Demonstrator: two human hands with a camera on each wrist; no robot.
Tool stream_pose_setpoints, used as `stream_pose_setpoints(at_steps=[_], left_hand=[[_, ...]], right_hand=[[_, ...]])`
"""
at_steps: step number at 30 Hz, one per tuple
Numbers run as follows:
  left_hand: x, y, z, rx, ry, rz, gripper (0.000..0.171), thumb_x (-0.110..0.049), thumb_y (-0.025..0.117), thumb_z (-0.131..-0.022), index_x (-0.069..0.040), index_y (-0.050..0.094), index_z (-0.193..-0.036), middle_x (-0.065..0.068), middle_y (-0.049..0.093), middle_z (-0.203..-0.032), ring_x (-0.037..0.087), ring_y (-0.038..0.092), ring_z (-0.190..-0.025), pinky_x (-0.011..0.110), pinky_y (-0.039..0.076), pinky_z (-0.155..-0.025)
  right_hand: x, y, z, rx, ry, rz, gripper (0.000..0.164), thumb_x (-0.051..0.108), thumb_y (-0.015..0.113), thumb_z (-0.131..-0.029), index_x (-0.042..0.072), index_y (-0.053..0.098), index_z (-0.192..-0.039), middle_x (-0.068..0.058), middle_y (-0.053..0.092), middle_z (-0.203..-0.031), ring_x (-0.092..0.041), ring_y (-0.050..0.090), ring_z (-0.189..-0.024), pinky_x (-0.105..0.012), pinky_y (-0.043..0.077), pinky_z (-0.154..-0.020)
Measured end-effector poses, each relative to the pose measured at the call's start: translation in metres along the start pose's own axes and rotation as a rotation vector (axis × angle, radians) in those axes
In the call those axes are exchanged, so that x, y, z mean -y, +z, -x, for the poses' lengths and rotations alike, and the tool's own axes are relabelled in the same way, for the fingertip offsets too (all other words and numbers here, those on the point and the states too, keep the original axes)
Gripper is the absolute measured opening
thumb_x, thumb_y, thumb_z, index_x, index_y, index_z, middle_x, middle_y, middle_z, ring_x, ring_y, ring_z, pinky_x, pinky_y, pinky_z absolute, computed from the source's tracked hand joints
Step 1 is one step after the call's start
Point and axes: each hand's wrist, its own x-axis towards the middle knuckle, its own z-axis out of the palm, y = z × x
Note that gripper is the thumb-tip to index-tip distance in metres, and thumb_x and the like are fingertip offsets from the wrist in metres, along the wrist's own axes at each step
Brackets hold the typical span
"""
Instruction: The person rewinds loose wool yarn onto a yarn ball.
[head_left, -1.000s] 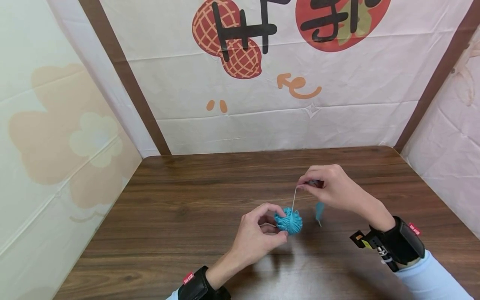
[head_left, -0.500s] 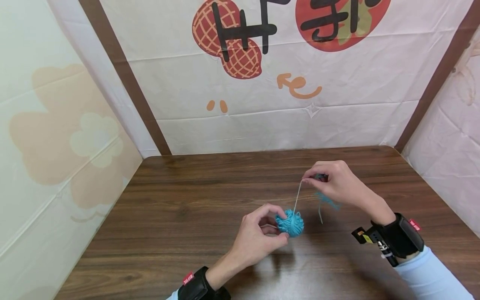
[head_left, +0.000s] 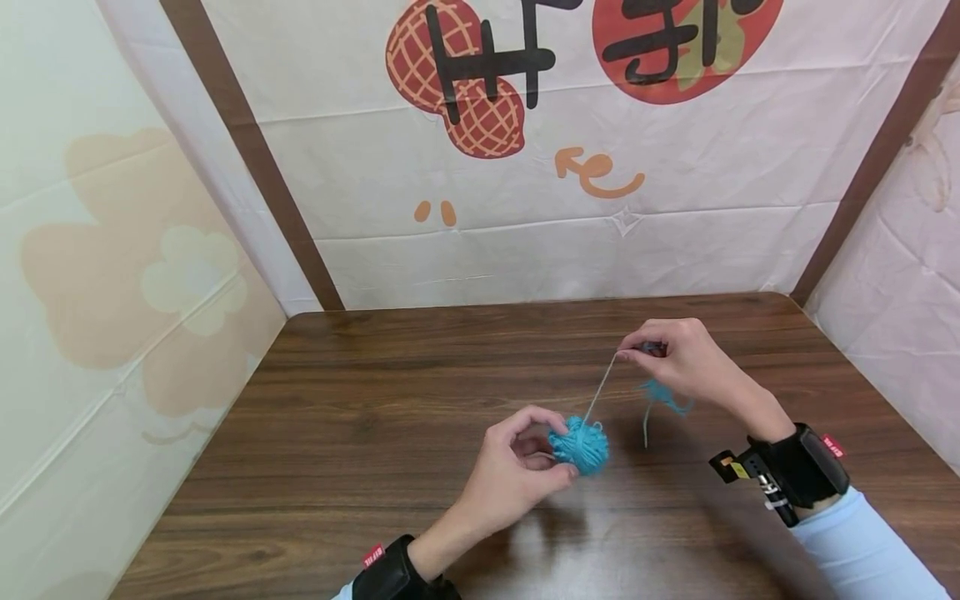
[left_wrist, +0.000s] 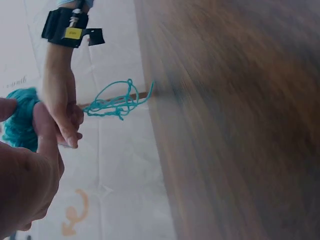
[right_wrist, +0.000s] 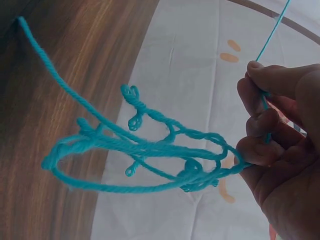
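Note:
A small blue ball of yarn (head_left: 583, 447) is held above the table between the thumb and fingers of my left hand (head_left: 517, 467). From its top a taut strand (head_left: 602, 387) runs up and right to my right hand (head_left: 678, 358), whose thumb and index finger pinch it. In the right wrist view the other fingers curl over the yarn too, and a loose tangle of yarn (right_wrist: 145, 147) with twisted loops hangs from them. One free tail (right_wrist: 55, 75) dangles from that tangle. The left wrist view shows the ball (left_wrist: 22, 117) behind the left fingers.
Below both hands lies a brown wood-grain table (head_left: 360, 433). A white printed cloth (head_left: 525, 258) stands behind its far edge, with further cloth walls left and right. Each wrist wears a black camera band (head_left: 802, 467).
My right hand has moved right and slightly up, drawing the strand longer and more slanted. The hanging tangle swung with it and shows more spread. The left hand and ball stay nearly in place.

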Motion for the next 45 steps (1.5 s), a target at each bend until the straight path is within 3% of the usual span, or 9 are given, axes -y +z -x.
stream_pose_setpoints(at_steps=[2, 5, 9, 15, 19, 25, 31, 38, 45], left_hand=[[0.0, -0.002, -0.002, -0.028, -0.01, 0.079, 0.037, 0.01, 0.073, -0.08, 0.004, 0.057, -0.113, 0.015, 0.062, -0.124, 0.016, 0.071, -0.097, 0.027, 0.063, -0.079], [-0.001, -0.005, -0.004, -0.105, -0.059, 0.206, 0.037, 0.01, 0.071, -0.081, -0.001, 0.054, -0.113, 0.009, 0.058, -0.124, 0.016, 0.069, -0.101, 0.027, 0.062, -0.082], [-0.002, -0.007, -0.008, -0.226, -0.092, 0.338, 0.035, 0.008, 0.068, -0.086, -0.008, 0.052, -0.113, 0.005, 0.053, -0.119, 0.018, 0.069, -0.101, 0.033, 0.063, -0.089], [-0.001, -0.009, -0.014, -0.393, -0.066, 0.316, 0.034, 0.008, 0.069, -0.086, -0.004, 0.052, -0.114, 0.008, 0.052, -0.116, 0.021, 0.07, -0.095, 0.039, 0.062, -0.091], [0.002, -0.01, -0.016, -0.467, -0.049, 0.243, 0.036, 0.007, 0.073, -0.085, -0.002, 0.054, -0.114, 0.009, 0.054, -0.117, 0.019, 0.07, -0.09, 0.033, 0.064, -0.086], [0.007, -0.011, -0.016, -0.498, 0.029, 0.02, 0.038, 0.005, 0.079, -0.081, -0.004, 0.06, -0.112, 0.01, 0.06, -0.115, 0.017, 0.069, -0.086, 0.025, 0.063, -0.078], [0.009, -0.011, -0.014, -0.461, 0.08, -0.211, 0.036, 0.003, 0.081, -0.08, -0.015, 0.066, -0.107, 0.005, 0.061, -0.111, 0.017, 0.069, -0.089, 0.026, 0.063, -0.076], [0.01, -0.009, -0.012, -0.389, 0.111, -0.291, 0.036, 0.004, 0.08, -0.079, -0.017, 0.068, -0.105, 0.003, 0.062, -0.11, 0.018, 0.068, -0.088, 0.026, 0.064, -0.079], [0.008, -0.006, -0.01, -0.326, 0.101, -0.337, 0.035, 0.002, 0.08, -0.079, -0.019, 0.069, -0.106, 0.001, 0.065, -0.109, 0.016, 0.07, -0.085, 0.025, 0.063, -0.077]], right_hand=[[-0.001, 0.0, 0.001, 0.006, 0.011, 0.009, 0.014, -0.002, 0.081, -0.081, 0.012, 0.079, -0.085, 0.005, 0.072, -0.073, 0.003, 0.044, -0.057, -0.013, 0.036, -0.052], [0.001, 0.001, 0.004, 0.049, 0.023, 0.021, 0.016, -0.002, 0.081, -0.082, 0.014, 0.079, -0.085, 0.007, 0.071, -0.075, 0.004, 0.045, -0.058, -0.015, 0.039, -0.052], [0.012, 0.007, 0.008, 0.194, 0.01, 0.013, 0.015, -0.001, 0.077, -0.085, 0.014, 0.079, -0.087, 0.004, 0.074, -0.081, 0.005, 0.056, -0.066, -0.018, 0.048, -0.056], [0.046, 0.016, 0.013, 0.461, -0.044, -0.038, 0.016, 0.002, 0.072, -0.089, 0.017, 0.078, -0.087, 0.007, 0.072, -0.082, 0.007, 0.057, -0.069, -0.016, 0.051, -0.059], [0.072, 0.019, 0.015, 0.532, -0.09, -0.083, 0.017, 0.005, 0.072, -0.089, 0.021, 0.074, -0.083, 0.015, 0.065, -0.078, 0.009, 0.052, -0.069, -0.012, 0.048, -0.061], [0.096, 0.014, 0.016, 0.546, -0.134, -0.119, 0.02, 0.008, 0.072, -0.089, 0.026, 0.07, -0.081, 0.02, 0.058, -0.078, 0.009, 0.05, -0.067, -0.009, 0.045, -0.061], [0.104, 0.009, 0.014, 0.488, -0.197, -0.11, 0.02, 0.008, 0.073, -0.089, 0.026, 0.069, -0.082, 0.02, 0.056, -0.078, 0.012, 0.046, -0.066, -0.005, 0.041, -0.061], [0.105, 0.001, 0.007, 0.342, -0.29, -0.111, 0.019, 0.005, 0.076, -0.085, 0.023, 0.071, -0.087, 0.017, 0.056, -0.079, 0.011, 0.047, -0.066, -0.003, 0.04, -0.061], [0.108, 0.001, 0.002, 0.237, -0.36, -0.117, 0.022, 0.003, 0.079, -0.081, 0.022, 0.072, -0.088, 0.015, 0.061, -0.084, 0.008, 0.051, -0.069, -0.004, 0.043, -0.063]])
